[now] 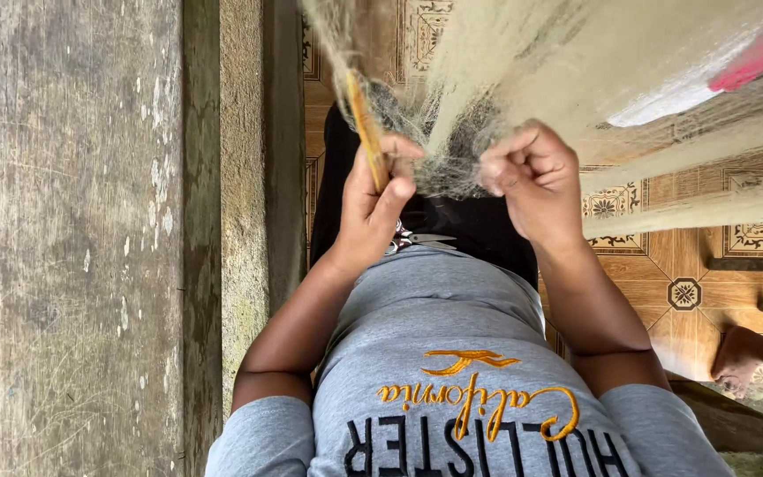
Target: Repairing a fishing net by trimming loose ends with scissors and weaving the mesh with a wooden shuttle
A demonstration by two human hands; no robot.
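Head view, looking down the wearer's grey shirt [434, 353] onto the lap. The left hand [373, 208] is closed around a slim yellow needle [366, 124], thumb and forefinger pinching its lower end so that the shaft points up and away into the net [523, 79]; this grip appears to leave the tip free to pass through the mesh. The right hand [532, 177] is curled into a loose fist with thumb and forefinger pressed together on a gathered bunch of fine mesh, seemingly holding that section taut and close to the needle. The net, pale and translucent, hangs from above and to the right in long folds and bunches between the two hands over the dark trousers [470, 225], where the working spot sits within reach of both. A pair of scissors [421, 238] rests on the lap just below the left hand, close enough to be picked up readily. A weathered concrete ledge [81, 238] runs along the left; patterned floor tiles [691, 283] show on the right, where another person's bare foot [739, 358] enters at the edge. A red and white object [708, 75] shows through the net at upper right; its nature cannot be told.
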